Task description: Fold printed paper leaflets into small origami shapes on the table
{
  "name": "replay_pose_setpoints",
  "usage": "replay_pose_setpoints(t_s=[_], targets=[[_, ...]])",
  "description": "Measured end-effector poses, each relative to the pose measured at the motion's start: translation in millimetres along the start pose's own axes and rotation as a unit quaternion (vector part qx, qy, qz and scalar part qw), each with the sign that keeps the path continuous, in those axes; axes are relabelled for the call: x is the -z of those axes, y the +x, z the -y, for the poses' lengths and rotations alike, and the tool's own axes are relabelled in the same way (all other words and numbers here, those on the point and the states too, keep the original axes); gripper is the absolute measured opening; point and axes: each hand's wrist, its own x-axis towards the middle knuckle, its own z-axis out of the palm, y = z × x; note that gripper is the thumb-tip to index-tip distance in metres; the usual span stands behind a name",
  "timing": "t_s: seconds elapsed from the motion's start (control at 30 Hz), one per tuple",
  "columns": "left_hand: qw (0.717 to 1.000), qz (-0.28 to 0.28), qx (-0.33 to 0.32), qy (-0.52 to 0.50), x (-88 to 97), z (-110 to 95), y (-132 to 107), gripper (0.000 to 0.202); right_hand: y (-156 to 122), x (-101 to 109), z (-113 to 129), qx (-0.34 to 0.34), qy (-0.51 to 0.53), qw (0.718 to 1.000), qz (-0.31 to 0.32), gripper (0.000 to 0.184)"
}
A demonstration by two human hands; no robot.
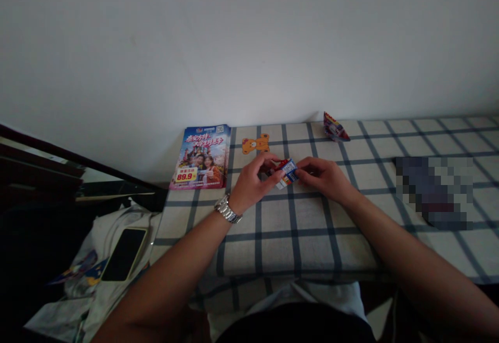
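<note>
Between both hands is a small blue, red and white printed packet (289, 168) with a code square on its upper face. I cannot make out whether it is a little box or folded paper. My left hand (262, 176), with a metal watch (228, 210) at its wrist, grips the packet from the left, thumb across its front. On the other side, my right hand (322, 174) pinches the packet's right edge between thumb and fingers. Both hands are closed and hover just over the checked tablecloth (312, 239). Fingers hide parts of the packet.
A stack of flyers (202, 158) lies at the table's left end, beside a bear cutout (255, 144). Near the wall stands a folded, colourful paper piece (335, 128). A blurred dark item (427, 192) lies at right. Below left, a phone (125, 254) rests on pale cloth.
</note>
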Motion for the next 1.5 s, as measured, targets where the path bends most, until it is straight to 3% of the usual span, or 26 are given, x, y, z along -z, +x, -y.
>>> replay_pose_setpoints(t_s=[0.23,0.43,0.6,0.93,1.33,1.5], targets=[[0.999,-0.016,-0.012,0.035,0.6,1.8,-1.0,0.031,-1.1,-0.3,-1.5,0.012,0.021,1.0,-0.003,0.027],[0.995,-0.04,-0.065,0.069,2.5,2.4,1.2,0.013,-0.1,-1.0,-5.7,0.013,0.028,0.999,-0.009,0.029],[0.991,-0.049,-0.094,0.081,4.0,-0.3,2.2,0.005,0.8,0.5,-4.0,0.052,-0.008,0.998,-0.028,0.026],[0.983,-0.02,-0.127,0.134,6.1,5.6,3.1,0.013,3.1,3.5,-2.2,0.123,-0.02,0.992,-0.019,0.02],[0.967,0.074,-0.134,0.202,6.0,18.3,3.3,0.031,6.2,8.0,-10.4,0.188,-0.177,0.966,-0.002,0.022],[0.963,0.087,-0.139,0.212,4.8,21.1,1.8,0.031,6.7,8.2,-13.5,0.202,-0.207,0.957,0.007,0.022]])
